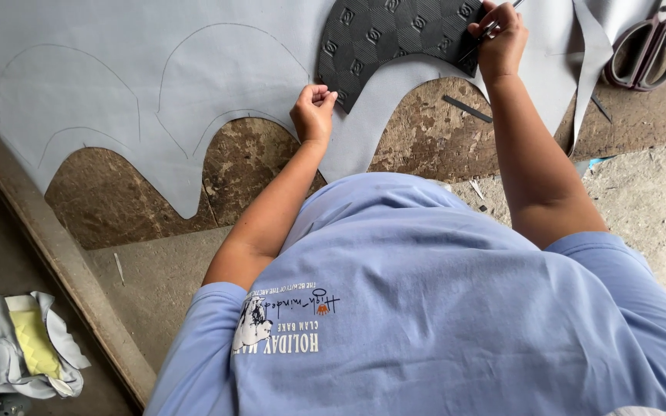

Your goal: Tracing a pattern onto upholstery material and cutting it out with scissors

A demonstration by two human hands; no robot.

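A black curved template (395, 38) with a raised pattern lies on a large grey sheet (156, 85) spread over a worn wooden board (433, 139). My left hand (314, 108) is curled in a fist and presses on the template's lower left tip. My right hand (500, 35) grips a thin pen at the template's right end, its tip against the sheet. Curved outlines are drawn on the grey sheet to the left, and its near edge is cut in scallops.
Large dark-handled scissors (645, 50) rest at the top right on the sheet. A thin dark strip (466, 109) lies on the board. A pile of grey and yellow cut pieces (17, 347) sits at the lower left, beyond the table's wooden edge (48, 246).
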